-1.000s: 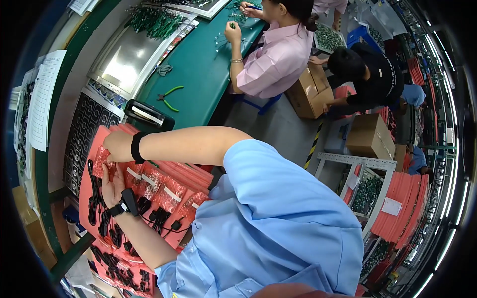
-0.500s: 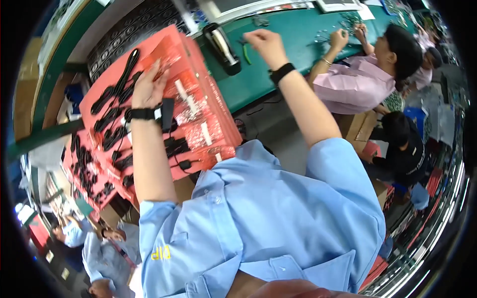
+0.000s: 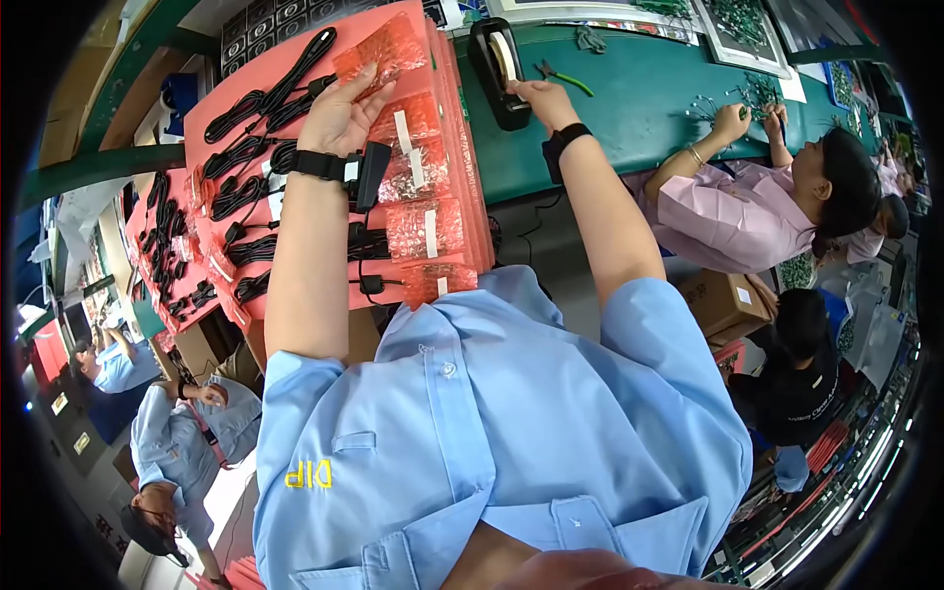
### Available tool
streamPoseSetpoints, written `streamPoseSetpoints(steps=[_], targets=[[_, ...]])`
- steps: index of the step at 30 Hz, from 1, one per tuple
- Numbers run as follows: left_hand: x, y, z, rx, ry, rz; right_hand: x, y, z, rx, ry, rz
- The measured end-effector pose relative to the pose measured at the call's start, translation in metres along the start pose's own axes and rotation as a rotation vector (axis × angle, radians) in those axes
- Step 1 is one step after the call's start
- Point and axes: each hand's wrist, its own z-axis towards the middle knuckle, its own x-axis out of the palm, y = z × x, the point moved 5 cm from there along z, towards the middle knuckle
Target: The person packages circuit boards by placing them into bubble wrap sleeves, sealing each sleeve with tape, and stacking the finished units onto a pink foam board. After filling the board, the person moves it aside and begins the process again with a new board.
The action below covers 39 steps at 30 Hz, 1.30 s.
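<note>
My left hand pinches a red bubble-wrap pouch at the top of a stack of red foam sheets. Black coiled cables lie on the sheet to its left, partly tucked into pouches. Closer to me sit more red bubble-wrap pouches, several closed with white tape strips. At the black tape dispenser, my right hand has its fingertips closed at the tape's end; the bit of tape between them is too small to see clearly.
Green-handled pliers lie on the green mat, right of the dispenser. Farther right, a co-worker in pink handles small parts at the same bench. A cardboard box stands below. Green shelf framing edges the left side.
My right hand has come from beside the pliers to the tape dispenser. My left hand stays at the upper pouch. The whole view has shifted, with the bench now sitting higher in it.
</note>
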Motion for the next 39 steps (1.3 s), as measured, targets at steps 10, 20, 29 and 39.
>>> streamPoseSetpoints(steps=[10,20,29,39], targets=[[0.0,0.0,-0.006,0.048,0.006,0.003,-0.015,-0.052,-0.037,-0.446,-0.095,-0.508],[0.008,0.009,-0.008,0.152,-0.075,0.005,0.057,0.124,-0.115,-0.532,0.108,0.18],[0.013,0.009,-0.012,0.297,-0.134,-0.009,0.128,0.161,-0.076,-0.595,-0.144,-0.486],[0.012,0.002,-0.016,0.134,-0.156,-0.105,0.117,0.206,-0.121,-1.444,-0.232,-0.989]])
